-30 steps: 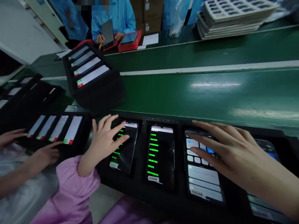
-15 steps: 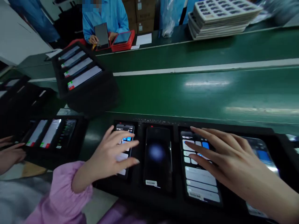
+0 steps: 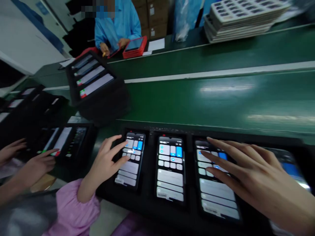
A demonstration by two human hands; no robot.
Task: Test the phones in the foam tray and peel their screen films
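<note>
Several smartphones lie face up in separate slots of a black tray [image 3: 151, 196]. My left hand [image 3: 105, 160] is open, its fingers spread over the left edge of the leftmost phone [image 3: 126, 177]. The middle phone [image 3: 170, 183] shows a lit panel of white and blue tiles, with neither hand over it. My right hand [image 3: 248, 167] stretches out open, fingertips on or just above the tiles of the third phone [image 3: 218, 196]. A fourth phone [image 3: 290, 168] is partly hidden beneath that hand. Whether the fingertips touch the glass I cannot tell.
At left, a co-worker's hand [image 3: 40, 167] reaches to another tray of phones [image 3: 62, 141]. A stacked black tray [image 3: 104, 98] holds lit phones. Across the green bench [image 3: 182, 101] sits a person in blue [image 3: 118, 24] beside red-cased devices [image 3: 134, 47]. Pale trays [image 3: 236, 29] are stacked at the back.
The middle phone's dark screen now shows the lit tile panel. My left hand has drawn back left, uncovering more of the leftmost phone. My right hand stays over the third phone.
</note>
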